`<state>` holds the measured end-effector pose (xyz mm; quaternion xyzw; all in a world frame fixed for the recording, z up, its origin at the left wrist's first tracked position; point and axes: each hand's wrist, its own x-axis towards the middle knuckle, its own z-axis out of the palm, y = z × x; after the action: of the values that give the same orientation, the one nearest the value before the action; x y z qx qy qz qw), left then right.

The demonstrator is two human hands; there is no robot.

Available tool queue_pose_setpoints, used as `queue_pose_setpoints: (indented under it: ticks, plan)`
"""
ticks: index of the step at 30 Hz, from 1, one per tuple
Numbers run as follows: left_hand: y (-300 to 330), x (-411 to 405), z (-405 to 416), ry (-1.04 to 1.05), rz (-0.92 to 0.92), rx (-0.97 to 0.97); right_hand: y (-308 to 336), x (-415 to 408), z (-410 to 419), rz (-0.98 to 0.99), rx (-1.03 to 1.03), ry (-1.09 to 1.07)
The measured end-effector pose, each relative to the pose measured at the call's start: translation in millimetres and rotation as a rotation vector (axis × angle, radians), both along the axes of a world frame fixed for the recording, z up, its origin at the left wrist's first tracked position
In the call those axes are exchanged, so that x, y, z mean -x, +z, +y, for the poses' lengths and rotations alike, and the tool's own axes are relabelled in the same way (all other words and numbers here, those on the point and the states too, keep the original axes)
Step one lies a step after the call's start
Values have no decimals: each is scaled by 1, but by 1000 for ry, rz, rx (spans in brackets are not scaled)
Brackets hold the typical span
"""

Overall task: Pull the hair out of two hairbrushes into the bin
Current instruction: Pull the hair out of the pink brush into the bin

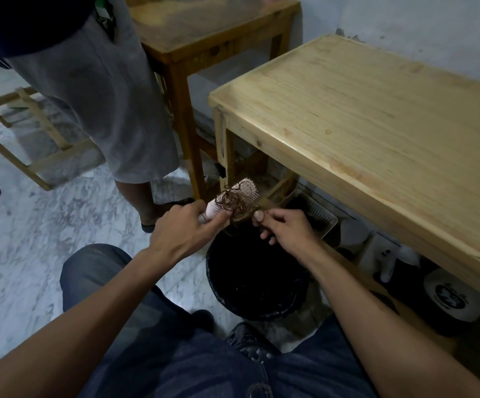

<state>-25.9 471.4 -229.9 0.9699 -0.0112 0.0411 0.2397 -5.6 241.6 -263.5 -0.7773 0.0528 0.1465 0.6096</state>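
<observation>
My left hand (pixel 185 225) grips a pink hairbrush (pixel 246 188) by its lower end, with the bristled head pointing up and to the right. A tangle of brown hair (pixel 231 203) clings to the bristles. My right hand (pixel 283 226) pinches strands of that hair between thumb and forefinger, just right of the brush. Both hands hover above a black bin (pixel 257 278) lined with a black bag, standing on the floor between my knees. Only one brush is in view.
A light wooden table (pixel 376 119) stands to the right, with a white mesh basket (pixel 320 212) and white items on the floor under it. A darker wooden stand (pixel 204 35) is behind. Another person in grey shorts (pixel 95 90) stands at the left on a marble floor.
</observation>
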Motion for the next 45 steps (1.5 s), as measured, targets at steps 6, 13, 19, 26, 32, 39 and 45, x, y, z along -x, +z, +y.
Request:
queue_pose_setpoints:
  ticks: [6, 13, 19, 26, 32, 39, 45]
  plan:
    - [4, -5, 6, 173, 44, 141, -3, 4, -29, 60, 203, 4]
    - [0, -7, 6, 143, 48, 131, -13, 6, -38, 195, 315, 55]
    - [-2, -4, -5, 64, 48, 109, 12, 5, -16, 193, -19, 116]
    - [2, -1, -16, 4, 19, 97, 10, 4, 1, 74, -3, 194]
    - [6, -7, -1, 144, 23, 276, -5, 11, -19, 56, 116, 95]
    - [7, -3, -6, 115, 46, 268, -13, 13, -28, 133, 351, 128]
    - [9, 1, -15, -13, 112, 233, 8, 7, -14, 135, 197, 204]
